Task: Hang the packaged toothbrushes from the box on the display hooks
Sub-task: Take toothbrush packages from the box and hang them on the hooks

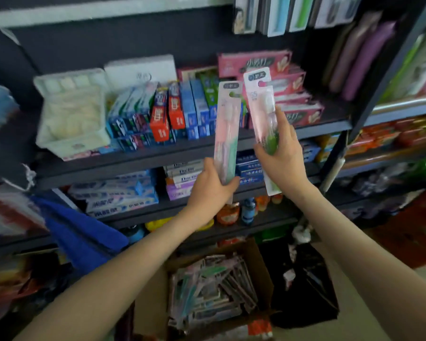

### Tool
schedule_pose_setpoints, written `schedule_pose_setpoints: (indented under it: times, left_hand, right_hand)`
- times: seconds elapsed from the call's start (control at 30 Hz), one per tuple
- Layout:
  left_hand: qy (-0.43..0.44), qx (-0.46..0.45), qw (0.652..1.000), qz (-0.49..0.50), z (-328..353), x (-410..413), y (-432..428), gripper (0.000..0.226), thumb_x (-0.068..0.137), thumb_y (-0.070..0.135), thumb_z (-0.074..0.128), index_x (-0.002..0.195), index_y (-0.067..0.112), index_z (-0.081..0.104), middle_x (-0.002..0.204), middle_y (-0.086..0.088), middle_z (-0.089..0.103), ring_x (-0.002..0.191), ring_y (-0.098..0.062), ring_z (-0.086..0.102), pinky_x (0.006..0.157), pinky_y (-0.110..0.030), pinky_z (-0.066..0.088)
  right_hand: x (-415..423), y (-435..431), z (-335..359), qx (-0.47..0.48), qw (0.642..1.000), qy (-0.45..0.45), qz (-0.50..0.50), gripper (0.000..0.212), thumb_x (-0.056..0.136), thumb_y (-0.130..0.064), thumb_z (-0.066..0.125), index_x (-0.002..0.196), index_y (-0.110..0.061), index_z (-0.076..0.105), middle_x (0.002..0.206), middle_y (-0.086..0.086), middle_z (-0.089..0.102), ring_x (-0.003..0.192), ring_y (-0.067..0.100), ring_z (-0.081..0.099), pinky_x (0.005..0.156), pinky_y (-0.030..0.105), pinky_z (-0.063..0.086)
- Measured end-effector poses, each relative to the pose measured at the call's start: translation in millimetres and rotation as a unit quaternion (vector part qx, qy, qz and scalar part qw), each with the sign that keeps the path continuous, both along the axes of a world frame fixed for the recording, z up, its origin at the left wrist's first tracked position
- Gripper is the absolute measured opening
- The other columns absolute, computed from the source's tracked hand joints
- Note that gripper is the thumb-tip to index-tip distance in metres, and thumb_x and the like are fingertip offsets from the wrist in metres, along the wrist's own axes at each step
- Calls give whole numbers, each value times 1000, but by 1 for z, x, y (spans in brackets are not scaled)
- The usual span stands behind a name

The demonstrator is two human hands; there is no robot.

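Observation:
My left hand (210,188) grips the lower end of a packaged toothbrush (226,124), pink and green, held upright in front of the shelves. My right hand (280,148) grips a second packaged toothbrush (260,99) around its lower half, tilted slightly left, its hang hole at the top. Below, an open cardboard box (262,264) on the floor holds several more packaged toothbrushes (212,289). Hanging packaged toothbrushes (278,13) show at the top, above both hands; the hooks themselves are not visible.
Dark metal shelves (158,153) carry toothpaste boxes (162,112), a white tray of goods (71,112) and pink boxes (293,89). A blue cloth (84,232) hangs at the lower left. A black bag (305,286) lies right of the box. A shelf post (379,89) stands to the right.

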State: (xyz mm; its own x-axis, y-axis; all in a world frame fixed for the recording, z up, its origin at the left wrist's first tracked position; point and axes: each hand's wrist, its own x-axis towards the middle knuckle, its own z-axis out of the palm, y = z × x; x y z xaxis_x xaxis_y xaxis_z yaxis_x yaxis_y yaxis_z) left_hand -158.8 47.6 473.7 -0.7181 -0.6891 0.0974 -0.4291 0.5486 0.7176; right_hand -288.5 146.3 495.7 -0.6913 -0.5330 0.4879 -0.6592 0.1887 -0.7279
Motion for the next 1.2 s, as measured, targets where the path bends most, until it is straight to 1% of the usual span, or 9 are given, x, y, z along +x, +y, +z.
schedule_pose_setpoints:
  times: [0.13,0.23,0.4,0.5,0.57,0.67,0.77,0.93,1.2]
  left_hand:
    - [37,-29,999,3,38,-23,-8,44,89,41,65,104,16,32,83,6,47,65,-5,48,43,-18,35]
    - [78,-39,996,13,66,-49,-11,42,89,37,66,105,15,34,83,7,50,62,-1,50,44,-15,41]
    - [139,-57,988,48,110,-103,-15,39,91,31,65,110,16,35,89,8,54,64,0,53,46,-11,43]
    - [178,-70,978,78,132,-136,-21,36,90,29,65,108,16,37,85,9,53,62,-3,53,47,-17,47]
    - [196,-83,972,96,145,-152,-26,35,91,28,65,107,15,36,85,7,52,62,-6,54,45,-21,47]
    - [200,-109,966,124,164,-168,-34,34,91,27,64,106,14,36,82,5,49,60,-7,50,40,-12,38]
    - [193,-142,960,145,176,-177,-45,35,91,34,62,105,18,35,88,2,53,65,-12,56,43,-16,40]
    - [185,-178,955,151,191,-188,-56,35,91,35,61,105,19,34,101,0,57,77,-16,59,63,-40,55]
    - [176,-202,952,150,200,-188,-60,37,91,38,60,106,17,34,110,-4,57,84,-22,61,63,-40,56]
  right_hand:
    - [-32,0,42,-21,999,42,8,78,88,-11,63,152,-15,19,141,-1,40,123,3,33,93,8,24]
    - [-62,-2,67,-36,997,71,10,78,87,-9,63,151,-12,20,145,7,39,129,13,34,95,6,22]
    - [-117,-4,102,-41,990,133,36,81,86,-7,64,152,-9,17,134,12,39,112,5,35,89,5,23]
    - [-151,-8,123,-33,984,163,65,80,86,-10,64,152,-14,18,131,6,38,102,-3,33,85,4,26]
    - [-169,-13,140,-16,981,182,69,79,89,-17,62,153,-22,17,134,1,40,100,5,43,75,13,32]
    - [-189,-26,165,-9,980,192,53,74,93,-25,57,153,-28,13,147,-2,34,112,23,53,70,25,37]
    - [-202,-44,186,-6,981,191,43,75,95,-26,54,153,-26,7,152,1,29,119,31,52,74,35,48]
    - [-221,-64,206,-3,976,217,24,72,95,-21,53,153,-22,10,146,5,34,121,27,47,85,40,51]
    - [-233,-89,218,48,978,199,-37,71,98,-24,48,154,-18,5,145,9,34,121,29,46,82,40,50]
